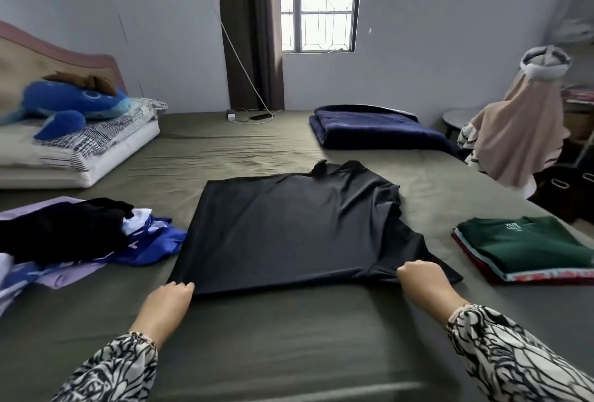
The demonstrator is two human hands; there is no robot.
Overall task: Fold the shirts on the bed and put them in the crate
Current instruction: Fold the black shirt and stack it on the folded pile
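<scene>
Black shirt [289, 224] flat on bed [289, 337]; left hand [168, 300] and right hand [418, 276] pinching near edge. Keep hem taut, fold evenly.

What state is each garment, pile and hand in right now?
Black shirt: spread flat, one side folded in.
Left hand: grips near hem corner.
Right hand: grips hem beside sleeve.
Green folded shirt: tops folded stack.
Unfolded clothes pile, black, blue and lilac: crumpled.
</scene>
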